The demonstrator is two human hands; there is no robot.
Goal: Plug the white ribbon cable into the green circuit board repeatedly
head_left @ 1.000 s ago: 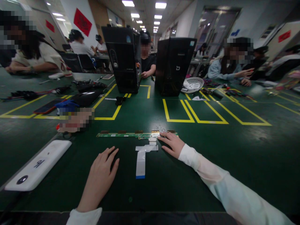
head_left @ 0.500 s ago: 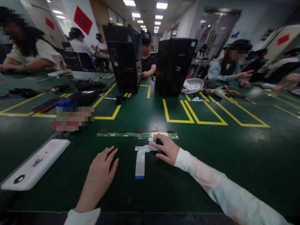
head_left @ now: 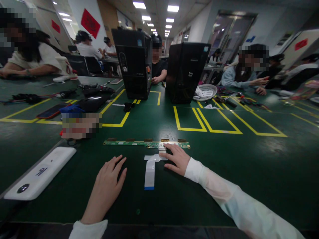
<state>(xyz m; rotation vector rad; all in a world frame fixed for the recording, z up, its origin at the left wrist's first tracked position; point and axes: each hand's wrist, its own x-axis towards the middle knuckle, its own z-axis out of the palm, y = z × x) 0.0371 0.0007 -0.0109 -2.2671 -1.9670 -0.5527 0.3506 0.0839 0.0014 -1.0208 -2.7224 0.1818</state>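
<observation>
A long, narrow green circuit board [head_left: 132, 143] lies crosswise on the green table in front of me. From its connector a white ribbon cable [head_left: 150, 172] with a blue end runs toward me, folded once. My right hand [head_left: 177, 159] has its fingers spread over the right part of the board and the top of the cable. Its fingertips are at the connector; whether they press on it I cannot tell. My left hand [head_left: 108, 182] rests on the table left of the cable, fingers stretched out and holding nothing.
A white device [head_left: 41, 174] with a round dark lens lies at left. Two black computer towers [head_left: 133, 66] stand at the back, beside a white basket [head_left: 205, 92]. Yellow tape [head_left: 191, 128] marks the table. Cables and a black bag-like object [head_left: 93, 102] lie at far left. Several people sit around.
The whole view has shifted slightly. Both hands, the circuit board and the ribbon cable keep nearly the same places.
</observation>
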